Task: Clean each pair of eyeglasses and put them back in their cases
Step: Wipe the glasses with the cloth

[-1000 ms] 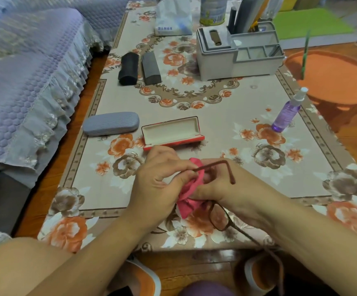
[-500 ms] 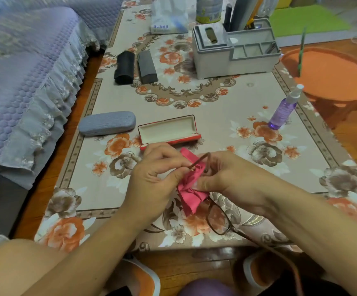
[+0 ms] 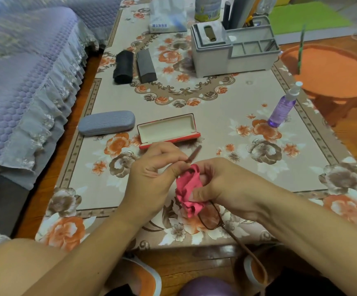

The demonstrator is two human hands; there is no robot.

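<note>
Glasses (image 3: 210, 218) getting wiped over table (image 3: 226, 107).
Left hand (image 3: 154, 176) pinching temple tip, right hand (image 3: 222, 184) gripping pink cloth (image 3: 189, 189) round frame; red case (image 3: 168, 130) lying open just beyond.

Eyeglasses (image 3: 210, 218): far lens hidden under pink cloth (image 3: 188, 189) within right hand (image 3: 222, 186); near temple cut off by bottom edge below the grip.

Probably a home living room: a quilted, frilled sofa cover (image 3: 24, 86) left of the hands, floral tablecloth (image 3: 226, 107) beneath them.
</note>
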